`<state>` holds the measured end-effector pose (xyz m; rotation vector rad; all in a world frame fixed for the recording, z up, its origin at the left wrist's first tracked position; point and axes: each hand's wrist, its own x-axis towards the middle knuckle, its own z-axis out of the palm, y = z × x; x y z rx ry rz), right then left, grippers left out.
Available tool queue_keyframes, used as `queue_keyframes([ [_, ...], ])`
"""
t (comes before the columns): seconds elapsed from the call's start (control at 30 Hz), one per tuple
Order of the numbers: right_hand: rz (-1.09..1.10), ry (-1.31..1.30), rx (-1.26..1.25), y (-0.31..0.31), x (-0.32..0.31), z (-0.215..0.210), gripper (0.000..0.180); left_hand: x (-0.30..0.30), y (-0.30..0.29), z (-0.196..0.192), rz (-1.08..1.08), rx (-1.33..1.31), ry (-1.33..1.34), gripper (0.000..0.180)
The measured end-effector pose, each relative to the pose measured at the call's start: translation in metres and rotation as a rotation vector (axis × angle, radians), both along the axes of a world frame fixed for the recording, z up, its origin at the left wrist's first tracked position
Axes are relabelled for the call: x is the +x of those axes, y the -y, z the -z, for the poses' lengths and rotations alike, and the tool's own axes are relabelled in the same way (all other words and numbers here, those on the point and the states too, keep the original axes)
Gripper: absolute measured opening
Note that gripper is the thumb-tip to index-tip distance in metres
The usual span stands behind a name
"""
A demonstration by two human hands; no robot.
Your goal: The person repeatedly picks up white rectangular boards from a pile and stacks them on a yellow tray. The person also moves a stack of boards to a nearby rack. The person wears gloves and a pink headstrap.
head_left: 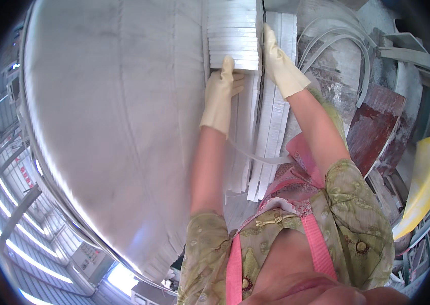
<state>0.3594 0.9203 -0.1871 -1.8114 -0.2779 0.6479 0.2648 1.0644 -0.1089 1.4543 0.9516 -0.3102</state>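
Both my hands wear cream rubber gloves. My left hand (220, 94) is at the near end of a stack of thin white strips (232, 38); its thumb lies up against the strips and its fingers curl below their lower edge. Stretched out straight, the fingers of my right hand (279, 63) lie flat along the right side, by the narrow dark gap between this stack and a neighbouring row of long white pieces (275, 117). What the strips are made of I cannot tell. More white pieces (243, 117) extend below my left hand.
A large whitish wrapped surface (108, 112) fills the left side. Right of the rows lie looped pale bands (344, 43), a worn reddish-brown board (377, 127) and a yellow sheet (421, 178). A loose white strap (263, 158) hangs near my waist.
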Motion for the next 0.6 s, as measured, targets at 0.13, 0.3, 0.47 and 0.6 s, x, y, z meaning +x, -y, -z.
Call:
queue_keyframes([
  [0.13,0.141,0.04,-0.046,0.022,-0.027,-0.037,0.058,-0.029,0.017,0.004,-0.045,0.077,0.137,0.08],
  [0.3,0.185,0.31,-0.115,-0.024,-0.035,-0.034,0.06,-0.131,0.067,0.009,-0.276,0.283,0.184,0.049],
  [0.47,0.111,0.179,-0.107,-0.016,0.001,-0.006,0.068,-0.198,0.054,0.009,-0.17,0.364,0.081,0.045],
  [0.6,0.142,-0.092,-0.056,0.026,0.022,-0.028,0.076,-0.209,0.058,0.015,-0.162,0.379,0.157,0.044],
])
